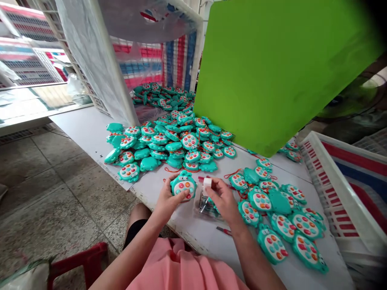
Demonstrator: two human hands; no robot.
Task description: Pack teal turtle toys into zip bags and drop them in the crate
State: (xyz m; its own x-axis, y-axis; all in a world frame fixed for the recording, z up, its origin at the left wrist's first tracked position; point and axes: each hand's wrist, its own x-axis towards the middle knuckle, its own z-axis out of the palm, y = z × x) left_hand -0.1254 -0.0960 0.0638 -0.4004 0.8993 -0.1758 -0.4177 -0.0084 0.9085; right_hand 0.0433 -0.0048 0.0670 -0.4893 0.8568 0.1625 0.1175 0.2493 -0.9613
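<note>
My left hand (167, 201) grips a teal animal-shaped toy (184, 186), its white face with coloured buttons turned up and my thumb lying across the lower buttons. Just to the right, my right hand (224, 198) pinches a small white block (207, 182) between thumb and fingers. The block is apart from the toy. Below my right hand sits a clear plastic box (198, 209) with shiny metal pieces in it; my hand hides part of it. A cutter knife (223, 230) lies on the table beside my right forearm.
A large heap of the same toys (172, 141) spreads back into a plastic-lined crate (121, 80). More toys (281, 201) lie at right. A green board (266, 72) leans over the table's back. A white basket (329, 193) stands right, a red stool (80, 262) lower left.
</note>
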